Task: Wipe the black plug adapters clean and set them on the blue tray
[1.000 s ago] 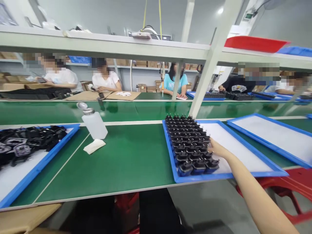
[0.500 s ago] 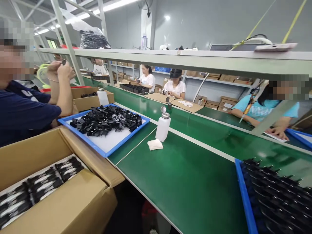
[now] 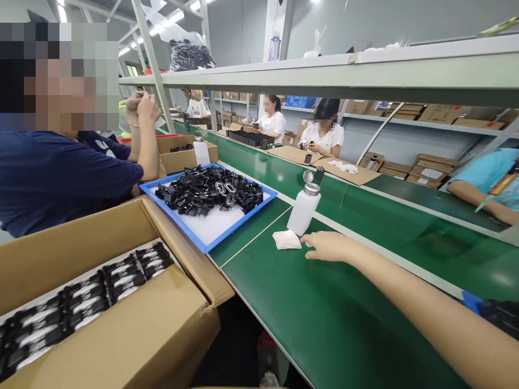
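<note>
My right hand (image 3: pixel 329 246) reaches in from the lower right and lies low over the green table, fingers stretched out and holding nothing. Its fingertips are just right of a small folded white cloth (image 3: pixel 286 239), almost touching it. A white dispenser bottle (image 3: pixel 303 208) with a metal cap stands right behind the cloth and the hand. My left hand is out of view.
A blue tray (image 3: pixel 180 226) piled with black plug parts sits left of the bottle. An open cardboard box (image 3: pixel 133 329) at the near left holds rows of black parts. A person in a navy shirt (image 3: pixel 60 178) sits at the left. Another blue tray's corner (image 3: pixel 470 301) shows at the right. A green conveyor (image 3: pixel 389 221) runs behind, with other workers beyond it.
The view has swung left, away from the tray of upright black parts. My right hand has left that tray and now reaches to the cloth beside the bottle.
</note>
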`<state>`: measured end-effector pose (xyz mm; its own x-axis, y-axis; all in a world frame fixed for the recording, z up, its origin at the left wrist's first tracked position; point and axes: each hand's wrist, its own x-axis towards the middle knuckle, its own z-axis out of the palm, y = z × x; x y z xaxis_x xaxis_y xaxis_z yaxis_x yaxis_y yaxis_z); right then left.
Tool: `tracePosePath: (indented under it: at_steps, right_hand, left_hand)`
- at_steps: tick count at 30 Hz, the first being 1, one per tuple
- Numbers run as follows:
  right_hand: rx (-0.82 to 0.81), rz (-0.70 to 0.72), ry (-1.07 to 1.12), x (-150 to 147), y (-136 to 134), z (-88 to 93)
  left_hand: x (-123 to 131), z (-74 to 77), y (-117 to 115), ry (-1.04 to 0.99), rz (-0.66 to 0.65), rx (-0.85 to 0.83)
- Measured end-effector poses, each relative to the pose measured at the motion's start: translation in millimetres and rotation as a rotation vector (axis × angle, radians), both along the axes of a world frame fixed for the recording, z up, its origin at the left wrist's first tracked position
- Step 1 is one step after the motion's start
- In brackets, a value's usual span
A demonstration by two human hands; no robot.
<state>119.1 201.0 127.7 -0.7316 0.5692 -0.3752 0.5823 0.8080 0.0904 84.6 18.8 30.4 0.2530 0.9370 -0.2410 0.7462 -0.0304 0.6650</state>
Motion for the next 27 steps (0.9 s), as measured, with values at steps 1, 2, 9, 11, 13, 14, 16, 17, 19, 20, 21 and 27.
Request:
tracePosePath:
  at_steps: [1, 2, 9, 11, 13, 14, 16, 17, 19, 20, 21, 27]
  right_hand:
    - [0.0, 0.015, 0.036, -10.2, 1.2, -1.2]
    - [0.005, 0.023, 0.085, -18.1, 2.8, -2.1]
    - [0.119, -0.21, 1.086, -21.2, 23.9, -33.9]
    - [0.1, -0.3, 1.253, -7.9, 32.7, -41.2]
    - [0.056, -0.358, 1.346, 7.5, 42.1, -40.1]
    - [0.031, -0.384, 1.404, 14.7, 46.7, -37.0]
    - [-0.019, -0.447, 1.554, 26.3, 55.1, -29.5]
    - [-0.047, -0.474, 1.62, 30.2, 58.6, -26.4]
    - [-0.106, -0.531, 1.706, 33.7, 64.3, -23.9]
    - [-0.144, -0.566, 1.727, 33.7, 66.2, -24.3]
    - [-0.195, -0.609, 1.737, 32.7, 67.4, -25.3]
    - [-0.805, -0.679, 1.155, 25.0, 60.6, -25.4]
  left_hand:
    - [-9.9, 11.1, 11.7, 0.035, 0.029, 0.006]
    - [-20.9, 22.4, 26.4, 0.071, 0.063, 0.013]
    - [-65.7, 45.6, 151.2, 0.39, 0.3, 0.102]
    - [-67.8, 29.9, 162.5, 0.402, 0.23, 0.163]
    - [-71.9, 12.1, 161.7, 0.431, 0.172, 0.243]
    - [-75.2, 4.2, 159.0, 0.435, 0.147, 0.287]
    - [-82.9, -6.3, 153.7, 0.403, 0.126, 0.367]
    - [-86.5, -8.3, 152.1, 0.367, 0.126, 0.404]
    - [-91.7, -6.1, 151.2, 0.233, 0.125, 0.442]
    - [-93.0, -2.5, 151.6, 0.124, 0.141, 0.428]
    - [-93.7, 2.1, 152.0, -0.015, 0.178, 0.382]
    - [-95.4, 23.9, 146.7, -1.024, 0.484, -0.131]
